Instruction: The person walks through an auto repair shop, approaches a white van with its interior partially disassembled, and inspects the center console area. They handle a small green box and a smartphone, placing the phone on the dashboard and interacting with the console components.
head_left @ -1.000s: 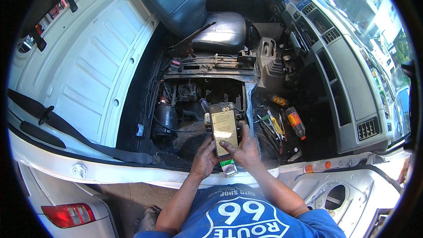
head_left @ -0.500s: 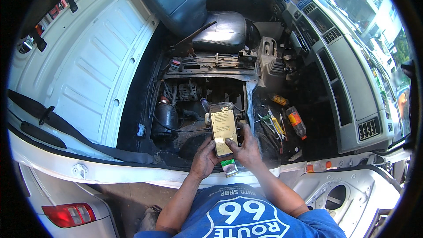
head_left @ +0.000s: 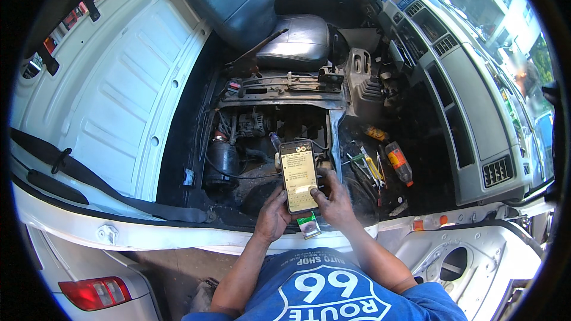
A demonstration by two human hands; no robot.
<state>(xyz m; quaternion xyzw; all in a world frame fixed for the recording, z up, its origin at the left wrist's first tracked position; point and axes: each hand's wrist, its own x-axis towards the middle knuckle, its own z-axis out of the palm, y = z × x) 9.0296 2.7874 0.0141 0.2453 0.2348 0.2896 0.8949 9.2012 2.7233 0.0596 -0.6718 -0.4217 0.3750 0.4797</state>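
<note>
Smartphone (head_left: 298, 172), upright in its hold with a lit, pale yellow screen of text, is above the near part of the open engine bay (head_left: 335, 137); the left hand (head_left: 273, 217), at the bay's near edge, grasps the phone's lower left side; the right hand (head_left: 335, 202), also at that near edge, clasps the lower right side, its thumb over the lower screen; a green and white packet (head_left: 308, 226) shows just below the phone, on the near side of the bay, and whether a hand grips it I cannot tell.

Inside the bay, toward its left, are a black canister (head_left: 223, 157) and, farther back, a ribbed metal alternator (head_left: 251, 123); beyond the bay stands a dark seat (head_left: 297, 41); right of the bay lie hand tools (head_left: 372, 169) in a loose cluster, with a bottle with an orange label (head_left: 398, 163) and a yellow bottle (head_left: 376, 133) near them; farther right of the bay runs the grey dashboard (head_left: 476, 95).
</note>
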